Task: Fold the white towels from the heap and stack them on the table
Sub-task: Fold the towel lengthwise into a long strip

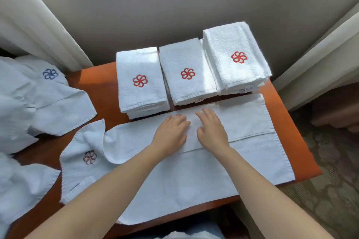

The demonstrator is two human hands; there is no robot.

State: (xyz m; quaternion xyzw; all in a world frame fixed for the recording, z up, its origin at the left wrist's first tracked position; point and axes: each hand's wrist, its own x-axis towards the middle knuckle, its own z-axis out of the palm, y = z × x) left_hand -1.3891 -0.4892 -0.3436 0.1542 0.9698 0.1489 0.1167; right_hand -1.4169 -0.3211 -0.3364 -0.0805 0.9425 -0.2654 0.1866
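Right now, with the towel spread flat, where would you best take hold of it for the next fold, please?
Probably the near long hem of the towel, pinched toward both ends, fingers coming from your own side. It lies flat, one layer, by the table front; the far part is already folded over, under the left hand and right hand.

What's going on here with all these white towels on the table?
A person is folding towels. The left hand and right hand press flat, side by side, on a long towel spread across the orange table. Its far strip is already folded over and its left end is rumpled. Behind it sit folded towels with red logos: a left stack, a middle stack and a right stack. The unfolded heap lies at the left.
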